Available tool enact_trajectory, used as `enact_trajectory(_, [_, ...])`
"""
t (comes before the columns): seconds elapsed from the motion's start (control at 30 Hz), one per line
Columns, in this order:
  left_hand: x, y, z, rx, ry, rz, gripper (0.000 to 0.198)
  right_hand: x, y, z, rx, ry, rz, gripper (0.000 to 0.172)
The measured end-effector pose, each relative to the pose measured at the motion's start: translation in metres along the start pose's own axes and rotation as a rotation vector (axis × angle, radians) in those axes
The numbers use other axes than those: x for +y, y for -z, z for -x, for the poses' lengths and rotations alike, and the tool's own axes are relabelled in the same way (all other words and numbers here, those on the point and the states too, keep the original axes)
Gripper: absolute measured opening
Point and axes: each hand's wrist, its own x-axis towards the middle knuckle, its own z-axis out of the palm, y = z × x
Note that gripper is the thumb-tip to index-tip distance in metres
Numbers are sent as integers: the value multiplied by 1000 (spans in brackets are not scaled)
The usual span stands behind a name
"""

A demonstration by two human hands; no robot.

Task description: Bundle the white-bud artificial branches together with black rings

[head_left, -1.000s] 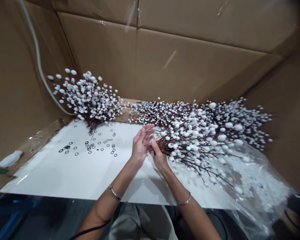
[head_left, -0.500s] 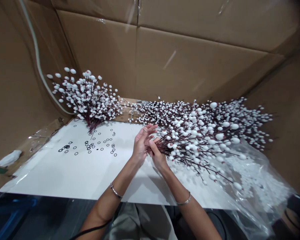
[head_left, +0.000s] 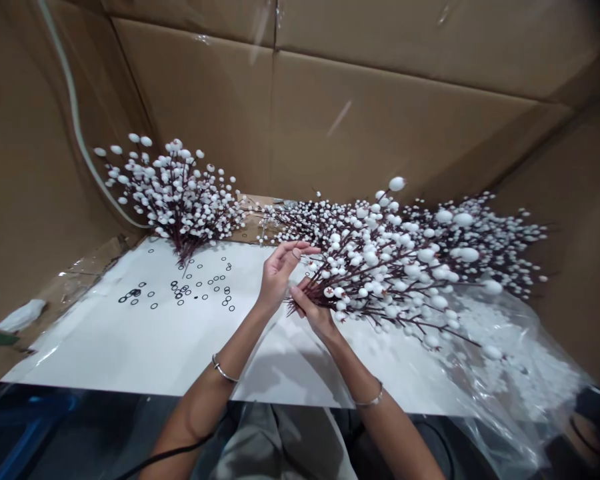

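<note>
My right hand (head_left: 311, 310) grips the dark stems of an artificial white-berry spray (head_left: 375, 273), whose branches fan out to the right. Just left of those stems, my left hand (head_left: 279, 270) is raised with its fingers apart. It holds nothing and stands close to the stem ends, though I cannot tell whether it touches them. Several small black rubber rings (head_left: 195, 287) lie scattered on a white board (head_left: 130, 340) left of my hands. A second berry bunch (head_left: 173, 193) stands at the board's far left edge.
More berry sprays (head_left: 485, 233) lie heaped behind the held one, at the far right. Clear plastic sheeting (head_left: 525, 373) with white bits covers the board's right side. Brown cardboard walls (head_left: 270, 120) surround the board on the far and side edges, and a pale cable (head_left: 73, 100) runs down the left wall.
The spray has tilted upward, its tips rising toward the far side. My left hand has drawn away from the stems and opened a little. My right hand keeps its grip.
</note>
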Motion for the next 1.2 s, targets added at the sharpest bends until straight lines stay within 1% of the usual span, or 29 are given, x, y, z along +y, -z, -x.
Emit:
enact_trajectory(0.23, [-4,-6,1,37,3,14,22,2,-2,1,29,8,-15,35])
enact_trajectory(0.37, [-1,-7,0,40,0,-16,23,1,-2,1,28,3,-28,37])
enact_trajectory(0.43, [2,-2,-1,52,-4,-41,23,1,-2,0,39,-11,-22,37])
enact_trajectory(0.53, [7,15,5,56,35,-127,24,1,-1,-2,117,-50,-84,35])
enact_trajectory(0.6, [9,29,14,-29,126,-243,24,0,0,-3,180,-65,-129,35])
enact_trajectory(0.67, [10,41,25,-115,167,-408,24,0,2,-4,204,-69,-138,35])
enact_trajectory(0.8, [13,54,42,-307,96,-673,29,0,4,-6,182,-100,-175,35])
enact_trajectory(0.93, [22,62,41,-455,-6,-855,32,0,4,-8,140,-166,-274,33])
enact_trajectory(1.0, [25,65,39,-497,-48,-920,33,0,3,-8,123,-197,-334,33])
enact_trajectory(1.07, [25,67,39,-505,-86,-950,33,-1,2,-9,116,-221,-377,33])
enact_trajectory(1.2, [20,65,41,-450,-139,-919,28,-4,0,-9,118,-238,-374,36])
